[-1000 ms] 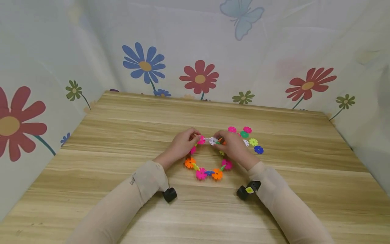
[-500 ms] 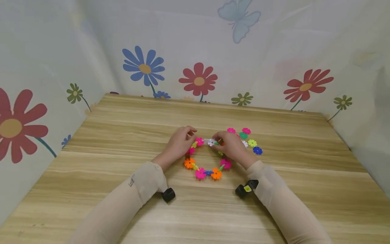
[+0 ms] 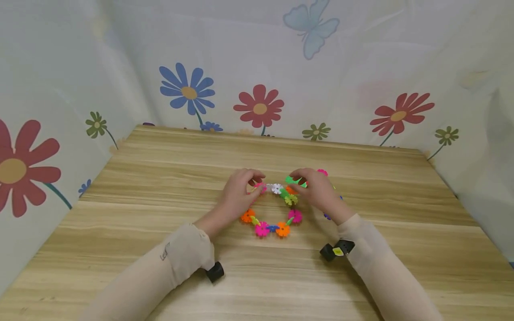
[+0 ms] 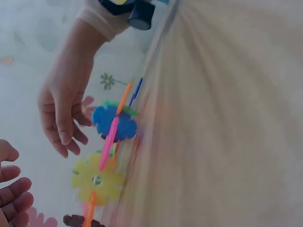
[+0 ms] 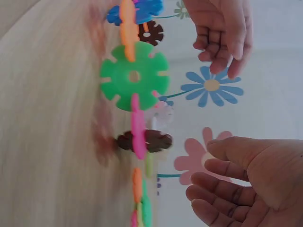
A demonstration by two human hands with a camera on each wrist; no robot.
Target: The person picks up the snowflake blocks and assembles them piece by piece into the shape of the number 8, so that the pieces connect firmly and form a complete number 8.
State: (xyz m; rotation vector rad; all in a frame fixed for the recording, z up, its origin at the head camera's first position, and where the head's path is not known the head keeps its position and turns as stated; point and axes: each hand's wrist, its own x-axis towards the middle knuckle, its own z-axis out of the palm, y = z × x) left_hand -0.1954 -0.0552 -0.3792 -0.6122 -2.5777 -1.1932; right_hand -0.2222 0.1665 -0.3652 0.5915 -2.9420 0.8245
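Observation:
A ring of flower-shaped plastic discs, linked at their notches, stands on the wooden table. Its near side shows a pink disc (image 3: 262, 229), a small blue disc (image 3: 272, 228) and an orange disc (image 3: 283, 229). At the far side is a white disc (image 3: 276, 189). My left hand (image 3: 236, 191) hovers by the ring's far left, thumb and fingers apart. My right hand (image 3: 317, 189) is at the far right, beside some green discs (image 3: 296, 181). Both wrist views show loosely curled fingers holding nothing, apart from the linked discs, including a yellow disc (image 4: 98, 178) and a green disc (image 5: 134, 75).
Loose discs lie beyond and beside my right hand, mostly hidden by it; a pink one (image 3: 322, 172) shows. The wooden table (image 3: 168, 165) ends at a flower-printed cloth (image 3: 225, 53) at the back and sides.
My left fingers have come off the pink disc at the far left. My right hand has let go of the white disc and moved right, uncovering green and orange discs.

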